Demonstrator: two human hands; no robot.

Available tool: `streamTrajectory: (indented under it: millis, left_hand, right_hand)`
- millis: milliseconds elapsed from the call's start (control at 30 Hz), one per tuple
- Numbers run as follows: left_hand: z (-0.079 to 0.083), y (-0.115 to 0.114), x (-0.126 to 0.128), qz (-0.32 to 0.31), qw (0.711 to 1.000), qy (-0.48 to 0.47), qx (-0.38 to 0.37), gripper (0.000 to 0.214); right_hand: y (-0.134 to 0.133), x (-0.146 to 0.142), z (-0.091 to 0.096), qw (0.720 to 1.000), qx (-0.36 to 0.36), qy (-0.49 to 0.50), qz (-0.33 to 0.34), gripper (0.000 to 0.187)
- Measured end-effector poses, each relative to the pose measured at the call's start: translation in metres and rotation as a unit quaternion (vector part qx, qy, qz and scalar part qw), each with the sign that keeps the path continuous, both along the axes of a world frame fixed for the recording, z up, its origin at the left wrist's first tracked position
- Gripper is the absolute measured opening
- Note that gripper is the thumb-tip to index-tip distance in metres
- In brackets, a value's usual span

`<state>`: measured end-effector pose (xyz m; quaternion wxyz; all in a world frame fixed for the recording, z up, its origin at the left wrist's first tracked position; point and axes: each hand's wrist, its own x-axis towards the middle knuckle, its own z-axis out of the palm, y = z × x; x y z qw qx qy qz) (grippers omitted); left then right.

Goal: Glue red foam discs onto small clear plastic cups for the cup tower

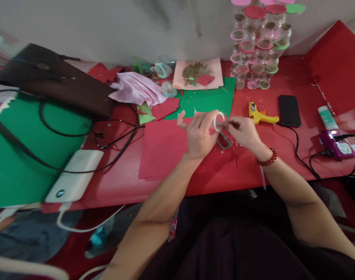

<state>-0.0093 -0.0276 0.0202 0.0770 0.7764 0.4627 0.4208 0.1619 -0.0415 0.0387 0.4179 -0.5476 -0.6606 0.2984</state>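
Above the red paper on the table, my left hand (201, 134) is closed round a small clear plastic cup (218, 121), its round white rim tilted up toward me. The fingertips of my right hand (242, 131), a red bead bracelet at its wrist, pinch together right beside that rim. What they hold, if anything, is too small to make out. Below the cup shows the grey-green handle of a pair of scissors (224, 141), the rest covered by my hand. Red paper sheets (162, 149) lie under and left of my left hand.
A tall stack of clear containers with coloured discs (255, 46) stands at the back right. Nearer are a yellow glue gun (262, 115), a phone (289, 111) and a glue stick (327, 118). A white power bank (75, 175), black cables and a dark bag (55, 81) occupy the left.
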Motion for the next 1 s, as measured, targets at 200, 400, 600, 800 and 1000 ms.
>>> streamTrajectory:
  millis: [200,400,600,800,1000]
  left_hand:
    - [0.002,-0.001,0.002,0.027,0.999,-0.016,0.022,0.028]
    - [0.002,0.002,0.002,0.036,0.999,-0.019,-0.019,0.035]
    - [0.004,0.004,0.001,0.044,0.998,-0.042,-0.030,0.043]
    - [0.004,0.009,-0.002,0.014,0.995,-0.079,-0.060,0.046]
    - [0.005,0.015,-0.006,-0.043,0.979,-0.163,-0.111,0.048]
  right_hand:
    - [-0.001,-0.001,0.004,1.000,0.013,-0.013,-0.013,0.016]
    - [-0.001,-0.002,0.005,1.000,-0.001,0.009,-0.019,0.015]
    - [0.005,-0.001,0.000,0.993,-0.031,0.113,-0.012,0.014]
    - [0.001,-0.003,-0.001,0.997,0.028,0.074,-0.026,0.017]
    - [-0.004,-0.003,0.001,0.993,0.113,0.020,-0.008,0.020]
